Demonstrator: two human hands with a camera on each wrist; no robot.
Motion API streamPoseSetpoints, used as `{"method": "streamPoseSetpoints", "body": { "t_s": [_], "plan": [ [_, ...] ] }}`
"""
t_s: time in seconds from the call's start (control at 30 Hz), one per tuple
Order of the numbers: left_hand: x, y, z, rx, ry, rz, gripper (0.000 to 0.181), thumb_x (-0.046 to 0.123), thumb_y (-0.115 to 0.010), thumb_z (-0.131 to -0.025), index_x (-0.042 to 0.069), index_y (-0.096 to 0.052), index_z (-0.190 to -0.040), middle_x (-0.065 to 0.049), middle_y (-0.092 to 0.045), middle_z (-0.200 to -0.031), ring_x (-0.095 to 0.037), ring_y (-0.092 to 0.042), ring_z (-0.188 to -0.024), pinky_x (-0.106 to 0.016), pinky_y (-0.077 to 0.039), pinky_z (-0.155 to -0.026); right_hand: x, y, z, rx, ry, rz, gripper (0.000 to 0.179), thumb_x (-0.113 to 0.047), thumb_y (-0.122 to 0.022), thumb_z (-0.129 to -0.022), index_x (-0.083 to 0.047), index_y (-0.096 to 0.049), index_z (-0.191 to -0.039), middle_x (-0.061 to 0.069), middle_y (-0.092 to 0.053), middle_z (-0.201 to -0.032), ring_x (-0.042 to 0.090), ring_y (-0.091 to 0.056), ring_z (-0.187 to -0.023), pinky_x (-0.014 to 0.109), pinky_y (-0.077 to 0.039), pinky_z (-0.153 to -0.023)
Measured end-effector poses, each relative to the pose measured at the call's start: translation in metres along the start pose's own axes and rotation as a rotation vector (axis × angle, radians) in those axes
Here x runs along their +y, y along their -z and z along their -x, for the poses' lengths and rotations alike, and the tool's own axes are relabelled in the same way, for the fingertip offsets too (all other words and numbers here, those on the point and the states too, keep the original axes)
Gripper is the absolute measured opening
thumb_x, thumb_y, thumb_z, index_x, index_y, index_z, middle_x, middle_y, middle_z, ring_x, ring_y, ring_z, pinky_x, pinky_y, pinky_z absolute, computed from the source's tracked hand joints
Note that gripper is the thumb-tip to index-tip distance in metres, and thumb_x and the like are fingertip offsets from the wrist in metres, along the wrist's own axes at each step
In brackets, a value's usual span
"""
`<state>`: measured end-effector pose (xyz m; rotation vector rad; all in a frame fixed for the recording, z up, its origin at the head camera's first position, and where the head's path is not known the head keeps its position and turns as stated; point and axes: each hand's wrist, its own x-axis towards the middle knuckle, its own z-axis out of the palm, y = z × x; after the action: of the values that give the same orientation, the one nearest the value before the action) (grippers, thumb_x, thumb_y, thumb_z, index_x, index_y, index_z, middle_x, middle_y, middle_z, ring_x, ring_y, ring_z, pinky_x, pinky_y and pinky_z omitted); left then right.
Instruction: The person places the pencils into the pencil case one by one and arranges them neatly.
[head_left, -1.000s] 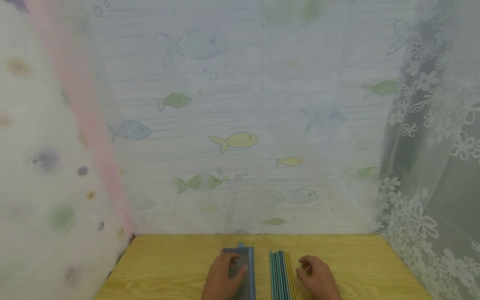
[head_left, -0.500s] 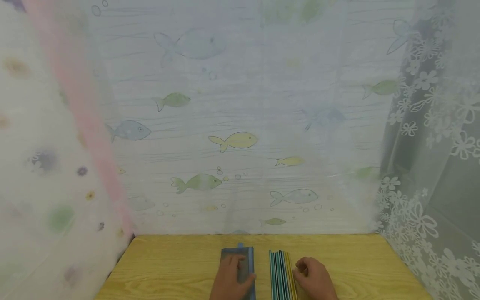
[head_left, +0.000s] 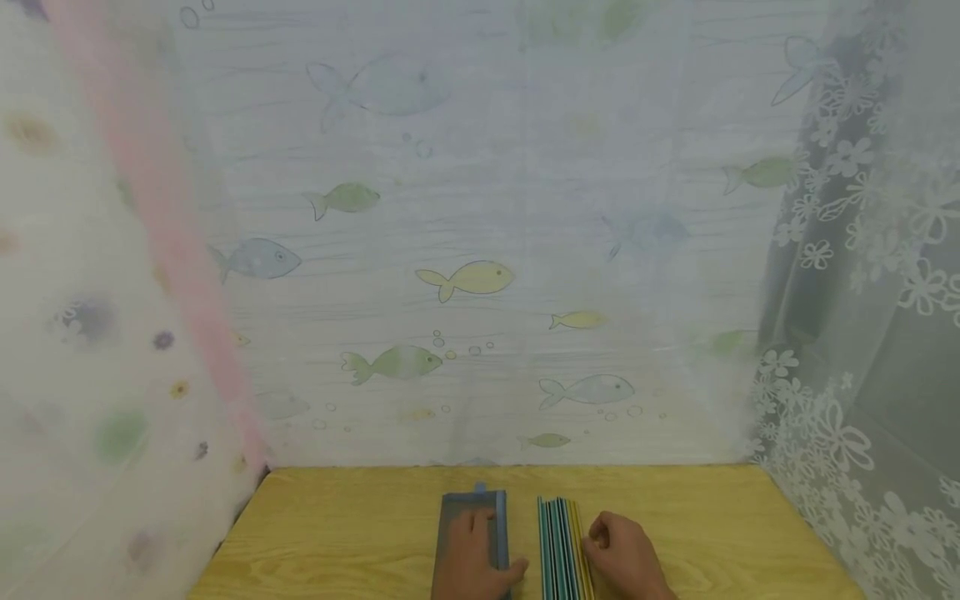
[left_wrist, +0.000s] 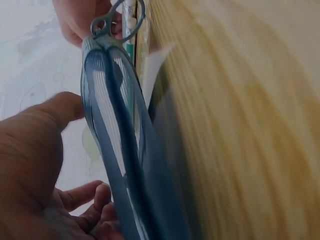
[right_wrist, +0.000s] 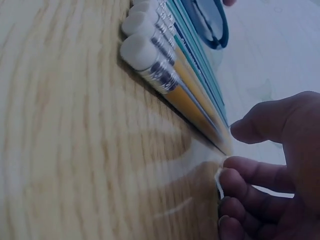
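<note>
"Fish-printed sheeting [head_left: 480, 208] hangs past the far edge of the wooden table [head_left: 337, 525]. Where are the pencils [head_left: 558, 546] lying?"

"Around the middle of the table's width, well in from both far corners. They lie side by side, their long axis running from the near side towards the far edge. The white erasers [right_wrist: 140, 52] point to the near side."

"And the hands?"

"One on each flank, well apart from each other. The left hand [head_left: 476, 554] is spread over the blue pouch [head_left: 502, 529], thumb reaching past its right edge towards the pencils. It isn't clasping anything that I can make out."

"So the pouch is parallel to the row?"

"Nearly. It lies just left of the pencils, with a strip of bare table between, its far end close to the far edge."

"Which hand is nearer?"

"The right hand [head_left: 624, 552], just beside the outermost yellow pencil [right_wrist: 192, 115]. Its fingers are loosely bent, and the right wrist view shows a gap between thumb and forefinger with nothing in it. Whether a fingertip touches that pencil, I can't tell."

"Then any sideways push from there would go leftwards, across the long axis?"

"That's my judgement: the narrow space on the yellow side matters most."
</note>
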<state>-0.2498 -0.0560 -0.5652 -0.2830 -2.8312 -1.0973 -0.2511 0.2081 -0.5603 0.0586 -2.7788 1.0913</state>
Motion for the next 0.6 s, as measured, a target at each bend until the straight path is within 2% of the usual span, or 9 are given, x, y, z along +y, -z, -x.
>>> {"method": "streamPoseSetpoints", "body": {
  "t_s": [0.27,0.5,0.6],
  "plan": [
    [0.006,-0.003,0.001,0.045,-0.006,-0.004,0.074,0.042,-0.091,-0.076,0.004,-0.06,-0.131,-0.015,-0.057,-0.124,-0.035,-0.056,-0.118,-0.054,-0.055,-0.088,-0.006,0.002,0.0,-0.049,-0.024,0.004,0.019,-0.016,-0.078,-0.088,-0.011,-0.063,-0.079,-0.004,-0.059,-0.072,0.013,-0.054,-0.067,0.032,-0.047,-0.061],
    [0.008,-0.006,0.001,0.085,0.006,0.009,0.068,0.032,-0.09,-0.076,0.001,-0.061,-0.13,-0.016,-0.063,-0.122,-0.039,-0.061,-0.116,-0.059,-0.054,-0.093,-0.014,0.004,-0.002,-0.06,-0.038,0.044,0.022,-0.014,-0.078,-0.085,-0.011,-0.059,-0.075,-0.003,-0.058,-0.072,0.015,-0.053,-0.065,0.033,-0.046,-0.06],
    [0.007,-0.006,0.001,0.098,-0.005,0.013,0.064,0.027,-0.088,-0.078,0.001,-0.062,-0.129,-0.015,-0.066,-0.12,-0.038,-0.064,-0.112,-0.058,-0.054,-0.092,-0.016,0.006,-0.002,-0.061,-0.045,0.044,0.024,-0.011,-0.076,-0.082,-0.012,-0.056,-0.069,-0.003,-0.055,-0.066,0.014,-0.049,-0.06,0.031,-0.042,-0.056]
  ]
}}
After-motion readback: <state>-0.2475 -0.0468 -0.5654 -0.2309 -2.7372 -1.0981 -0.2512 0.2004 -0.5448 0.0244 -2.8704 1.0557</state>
